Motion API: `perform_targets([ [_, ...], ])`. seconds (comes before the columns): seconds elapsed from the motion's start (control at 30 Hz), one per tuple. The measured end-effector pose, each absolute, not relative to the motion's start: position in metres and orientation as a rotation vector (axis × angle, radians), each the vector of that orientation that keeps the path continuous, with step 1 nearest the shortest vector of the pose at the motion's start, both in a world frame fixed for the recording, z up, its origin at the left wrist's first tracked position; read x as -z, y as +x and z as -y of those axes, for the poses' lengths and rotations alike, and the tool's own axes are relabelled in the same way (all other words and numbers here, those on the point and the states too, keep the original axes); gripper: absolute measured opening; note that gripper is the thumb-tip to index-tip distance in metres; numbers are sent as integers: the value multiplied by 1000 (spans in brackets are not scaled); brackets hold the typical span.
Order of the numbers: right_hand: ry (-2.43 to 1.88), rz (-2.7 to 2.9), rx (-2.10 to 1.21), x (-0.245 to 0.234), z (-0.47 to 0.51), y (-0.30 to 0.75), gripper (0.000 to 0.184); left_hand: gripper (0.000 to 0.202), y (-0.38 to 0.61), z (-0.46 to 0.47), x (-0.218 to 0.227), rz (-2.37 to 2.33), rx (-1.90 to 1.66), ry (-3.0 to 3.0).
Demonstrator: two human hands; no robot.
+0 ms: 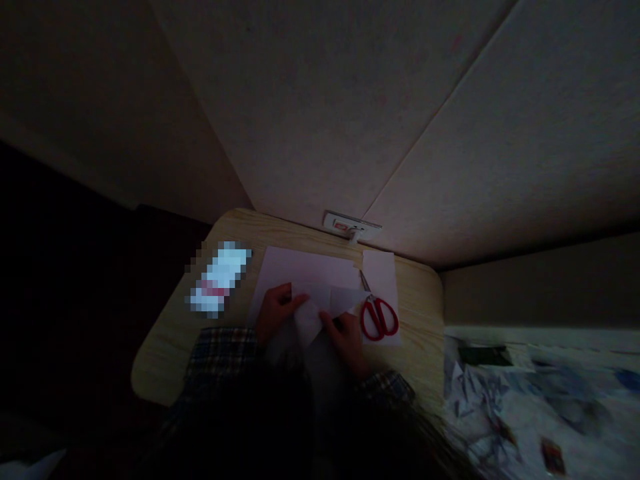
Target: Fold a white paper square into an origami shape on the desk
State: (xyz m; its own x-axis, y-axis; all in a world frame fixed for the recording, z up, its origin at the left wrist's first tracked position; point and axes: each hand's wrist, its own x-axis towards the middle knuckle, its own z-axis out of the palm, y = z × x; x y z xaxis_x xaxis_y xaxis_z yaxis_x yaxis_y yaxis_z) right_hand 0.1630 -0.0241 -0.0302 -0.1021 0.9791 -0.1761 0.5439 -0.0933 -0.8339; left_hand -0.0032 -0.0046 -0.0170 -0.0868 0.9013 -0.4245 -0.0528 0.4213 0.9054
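Observation:
Between my two hands is a small piece of white paper (307,321), which looks folded. My left hand (273,312) pinches its left side with thumb and fingers. On the right side, my right hand (347,337) grips it with thumb and fingertips. A larger white sheet (295,262) lies flat on the table beneath my hands. Just right of my right hand, scissors with red handles (379,319) rest partly on a narrow strip of white paper (383,270), blades pointing away from me. The light is dim, so the paper's folds are hard to make out.
The light wooden table (417,300) stands against the wall. A lit, pixelated phone-like screen (220,279) lies at its left. A wall socket (350,225) with something plugged in sits behind the far edge. Right of the table is a patterned cloth surface (530,407).

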Motion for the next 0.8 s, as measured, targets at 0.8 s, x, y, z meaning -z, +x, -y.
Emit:
perform_targets([
  [0.8, -1772, 1505, -1419, 10, 21, 161, 50, 45, -13, 3, 0, -1270, -906, 729],
])
